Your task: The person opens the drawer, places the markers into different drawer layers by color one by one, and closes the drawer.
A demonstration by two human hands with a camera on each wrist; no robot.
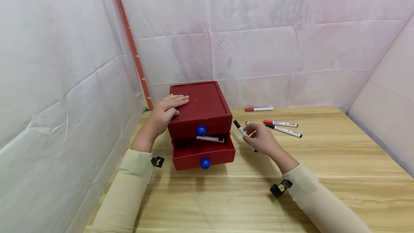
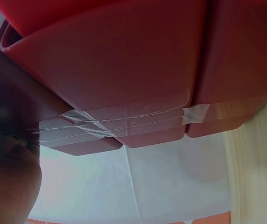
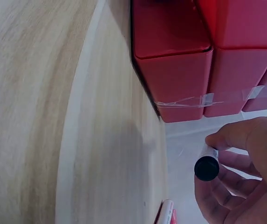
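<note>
Red plastic is filling the middle of the head view: a small drawer box (image 1: pixel 197 109) is sitting on the wooden table (image 1: pixel 323 175) near the left wall. Its lower drawer (image 1: pixel 203 152) is standing pulled out, with one marker (image 1: pixel 210 138) already lying inside.

The left hand (image 1: pixel 166 112) is resting flat on the box's lid at centre left, fingers straight and close together, steadying it. The right hand (image 1: pixel 262 140), just right of the box, is pinching a black-capped marker (image 1: pixel 240 129) between thumb and curled fingers, with the cap tilting up toward the box.

In my judgement, the marker is going into the open drawer. Doing that well is calling for turning it parallel to the drawer front, like the one inside, and lowering it before letting go. The left palm should be pressing down, as the box looks light.

Three more markers (image 1: pixel 281 127) are lying at centre right, well apart from the box.
</note>
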